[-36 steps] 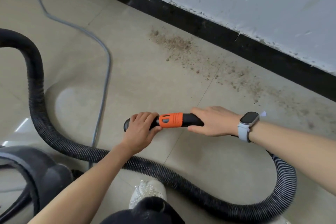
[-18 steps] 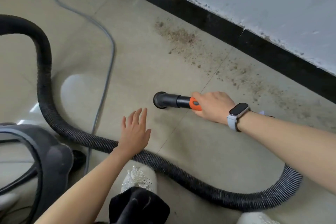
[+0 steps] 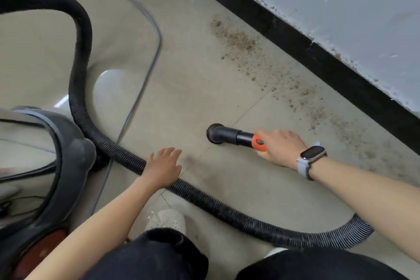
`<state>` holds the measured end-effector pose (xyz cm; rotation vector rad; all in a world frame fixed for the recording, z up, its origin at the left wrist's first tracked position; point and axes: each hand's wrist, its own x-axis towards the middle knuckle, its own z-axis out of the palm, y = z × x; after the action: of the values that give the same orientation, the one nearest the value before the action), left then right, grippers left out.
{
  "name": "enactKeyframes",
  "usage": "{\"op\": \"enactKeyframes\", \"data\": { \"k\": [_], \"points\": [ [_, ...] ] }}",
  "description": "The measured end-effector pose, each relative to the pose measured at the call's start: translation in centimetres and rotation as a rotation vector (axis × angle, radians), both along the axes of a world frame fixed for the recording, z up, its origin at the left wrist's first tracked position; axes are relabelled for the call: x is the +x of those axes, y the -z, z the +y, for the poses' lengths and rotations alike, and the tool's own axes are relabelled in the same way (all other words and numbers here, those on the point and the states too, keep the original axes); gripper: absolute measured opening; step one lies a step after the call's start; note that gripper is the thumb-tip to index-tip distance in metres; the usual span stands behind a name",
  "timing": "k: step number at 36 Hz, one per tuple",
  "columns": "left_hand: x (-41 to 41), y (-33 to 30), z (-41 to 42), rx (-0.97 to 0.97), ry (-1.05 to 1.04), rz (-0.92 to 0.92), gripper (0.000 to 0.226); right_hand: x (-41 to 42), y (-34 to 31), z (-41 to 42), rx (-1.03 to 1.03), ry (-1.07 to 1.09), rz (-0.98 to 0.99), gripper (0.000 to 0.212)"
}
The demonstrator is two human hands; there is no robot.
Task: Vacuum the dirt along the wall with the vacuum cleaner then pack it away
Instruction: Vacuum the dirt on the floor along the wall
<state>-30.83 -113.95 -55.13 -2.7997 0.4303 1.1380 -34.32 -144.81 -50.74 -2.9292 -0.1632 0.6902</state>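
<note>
A band of brown dirt (image 3: 268, 68) lies on the beige tiles along the black skirting of the wall (image 3: 341, 7). My right hand (image 3: 280, 146), with a watch on the wrist, grips the orange-and-black hose handle (image 3: 259, 142). The round black nozzle (image 3: 216, 133) points left, down on the floor, apart from the dirt. My left hand (image 3: 162, 167) hovers with fingers spread above the ribbed black hose (image 3: 216, 202), holding nothing. The vacuum cleaner body (image 3: 45, 166) stands at the lower left.
A grey power cord (image 3: 145, 57) runs over the floor from the top toward the vacuum body. The hose loops high on the left and curls behind my right arm. My white shoe (image 3: 167, 220) and dark trousers fill the bottom edge.
My left hand let go of the handle and drew back over the hose. My right hand swung the nozzle down onto the floor. The view shifted left, showing more of the vacuum body.
</note>
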Motion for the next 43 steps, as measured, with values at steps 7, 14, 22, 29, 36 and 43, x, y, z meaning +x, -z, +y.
{"op": "enactKeyframes", "data": {
  "k": [7, 14, 22, 29, 36, 43],
  "points": [
    [-0.2, 2.0, -0.7, -0.033, -0.031, 0.015, 0.061, -4.1, -0.2, 0.6, 0.018, -0.118, 0.098, 0.029],
    [-0.6, 3.0, 0.7, -0.1, -0.044, 0.041, 0.059, -4.7, -1.0, -0.7, -0.085, 0.068, -0.019, 0.019],
    [1.4, 3.4, 2.3, -0.159, -0.14, -0.021, 0.064, -5.2, -0.6, 4.2, 0.009, -0.307, 0.174, 0.026],
    [3.0, 3.8, 2.0, -0.148, -0.112, 0.016, 0.078, -1.9, -0.9, 3.5, -0.024, -0.126, 0.116, 0.021],
    [0.2, 3.2, 2.9, -0.294, 0.19, 0.191, 0.082, -1.8, -0.6, 1.6, -0.022, -0.041, 0.123, 0.022],
    [-0.7, 3.9, 3.1, -0.17, 0.582, 0.145, 0.059, -1.0, -0.9, 0.8, -0.013, 0.01, 0.034, 0.024]
  ]
}}
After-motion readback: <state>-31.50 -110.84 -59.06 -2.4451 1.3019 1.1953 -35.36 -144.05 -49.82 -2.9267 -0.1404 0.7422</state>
